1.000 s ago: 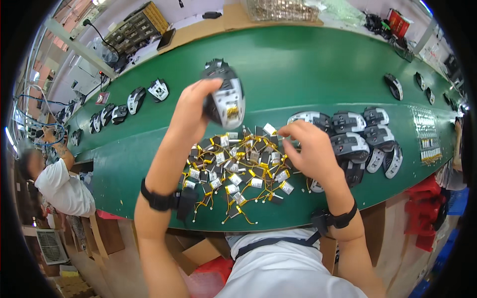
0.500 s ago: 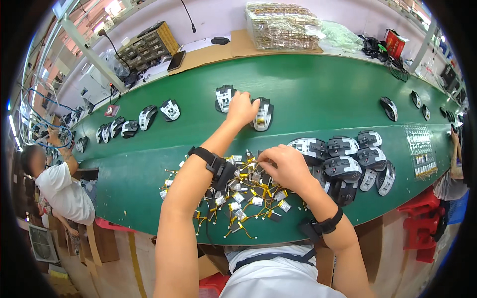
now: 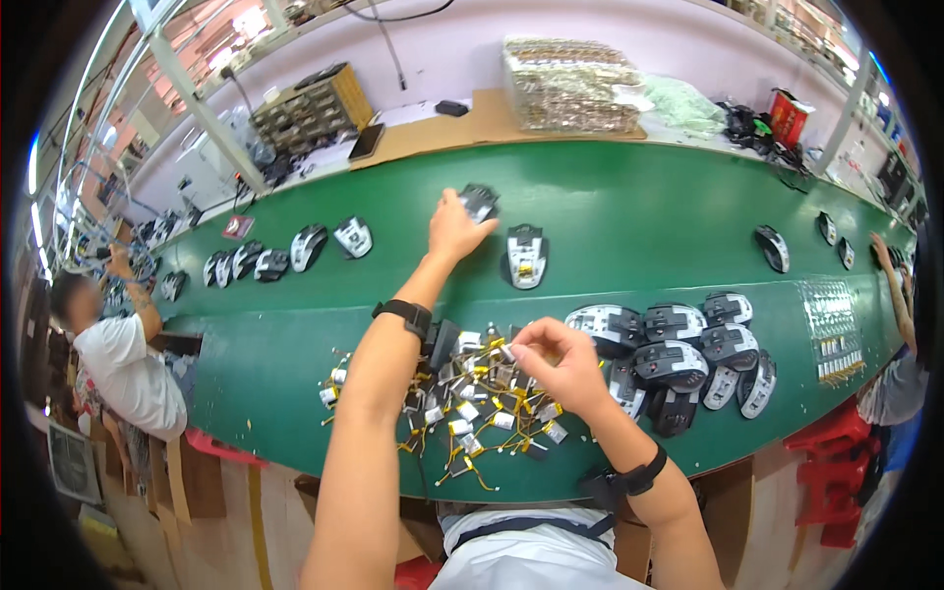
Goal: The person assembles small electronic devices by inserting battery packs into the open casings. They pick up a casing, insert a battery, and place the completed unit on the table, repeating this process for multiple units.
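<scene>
Gripping a mouse shell [image 3: 482,204], upper centre, left hand [image 3: 454,230] fingers curled! Mid-frame, right hand [image 3: 559,362] pinching beside a battery [image 3: 507,352], hold unclear, markings too small to read.

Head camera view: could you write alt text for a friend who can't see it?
A person's left hand grips a black-and-grey plastic mouse-shaped shell at a long green table, their right hand beside a heap of small silver rectangular batteries with yellowish wires. More black-and-grey shells lie clustered to the right.
</scene>
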The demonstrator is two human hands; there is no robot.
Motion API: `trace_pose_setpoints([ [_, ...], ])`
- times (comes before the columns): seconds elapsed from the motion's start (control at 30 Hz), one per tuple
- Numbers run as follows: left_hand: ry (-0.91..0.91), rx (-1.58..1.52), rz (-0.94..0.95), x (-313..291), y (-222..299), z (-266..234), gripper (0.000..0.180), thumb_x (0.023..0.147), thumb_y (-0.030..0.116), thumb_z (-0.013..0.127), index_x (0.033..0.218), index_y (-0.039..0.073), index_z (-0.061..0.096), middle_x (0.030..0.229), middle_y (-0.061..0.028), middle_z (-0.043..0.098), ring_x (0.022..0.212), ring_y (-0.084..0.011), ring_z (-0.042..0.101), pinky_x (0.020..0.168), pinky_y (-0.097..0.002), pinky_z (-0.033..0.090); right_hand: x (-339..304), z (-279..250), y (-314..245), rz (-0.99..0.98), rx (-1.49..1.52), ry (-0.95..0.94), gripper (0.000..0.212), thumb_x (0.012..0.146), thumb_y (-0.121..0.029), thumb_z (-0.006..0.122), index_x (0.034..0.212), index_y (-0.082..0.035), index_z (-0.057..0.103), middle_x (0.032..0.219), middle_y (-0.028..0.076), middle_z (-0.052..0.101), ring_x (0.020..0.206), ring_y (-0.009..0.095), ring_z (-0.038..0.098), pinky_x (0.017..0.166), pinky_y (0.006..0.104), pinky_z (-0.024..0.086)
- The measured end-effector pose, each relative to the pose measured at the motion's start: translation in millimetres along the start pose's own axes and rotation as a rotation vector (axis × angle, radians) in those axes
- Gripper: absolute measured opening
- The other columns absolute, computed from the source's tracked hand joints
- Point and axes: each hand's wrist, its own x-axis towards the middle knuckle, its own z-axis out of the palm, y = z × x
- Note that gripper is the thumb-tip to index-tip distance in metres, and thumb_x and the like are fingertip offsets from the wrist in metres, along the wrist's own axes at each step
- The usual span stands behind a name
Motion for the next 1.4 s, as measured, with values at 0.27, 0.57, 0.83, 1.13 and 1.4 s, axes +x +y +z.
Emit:
trace_pose_setpoints([
  [0.27, -0.427, -1.477, -0.314, -145, 43, -123, 0.042, 0.088, 0.023, 0.064, 0.122, -0.001, 0.055, 0.104, -0.0100, 0.068, 0.091, -0.0181, 0.067, 0.082, -0.0340, 0.055, -9, 4, -31, -0.206, -0.179, 0.087, 0.006, 0.079, -0.004, 0.071, 0.083, 0.000, 0.068, 0.066, 0.003, 0.058, 0.055, 0.009, 0.052, 0.051, 0.0233, 0.041],
  [0.57, -0.382, -1.801, -0.344, -205, 50, -105, 0.061, 0.080, 0.017, 0.066, 0.134, 0.000, 0.045, 0.128, -0.0219, 0.057, 0.116, -0.0398, 0.058, 0.100, -0.0519, 0.048, -19, 16, -42, -0.212, -0.259, 0.031, 0.008, 0.076, -0.002, 0.073, 0.083, -0.001, 0.070, 0.068, 0.004, 0.063, 0.054, 0.008, 0.057, 0.048, 0.0219, 0.043],
  [0.83, -0.403, -1.918, -0.349, -217, 37, -93, 0.061, 0.100, 0.050, 0.031, 0.142, 0.005, 0.037, 0.112, -0.0245, 0.061, 0.091, -0.0336, 0.066, 0.079, -0.0423, 0.055, -22, 24, -41, -0.403, -0.524, 0.022, 0.014, 0.071, 0.002, 0.073, 0.083, -0.003, 0.068, 0.069, 0.005, 0.061, 0.055, 0.014, 0.058, 0.048, 0.0251, 0.045],
  [1.13, -0.325, -1.749, -0.486, -220, 45, -96, 0.060, 0.103, 0.046, 0.027, 0.138, 0.000, 0.041, 0.106, -0.0224, 0.064, 0.091, -0.0276, 0.067, 0.082, -0.0380, 0.055, -25, 27, -40, -0.735, -0.908, -0.102, 0.028, 0.060, -0.005, 0.073, 0.087, -0.003, 0.065, 0.082, 0.004, 0.056, 0.060, 0.017, 0.056, 0.047, 0.0287, 0.044],
  [1.4, -0.363, -1.742, -0.480, -221, 45, -95, 0.058, 0.103, 0.045, 0.026, 0.136, 0.000, 0.044, 0.106, -0.0225, 0.065, 0.095, -0.0274, 0.066, 0.084, -0.0378, 0.054, -26, 20, -45, -0.707, -0.931, -0.177, 0.026, 0.060, -0.008, 0.070, 0.084, -0.002, 0.062, 0.079, 0.004, 0.053, 0.063, 0.017, 0.056, 0.047, 0.0287, 0.044],
])
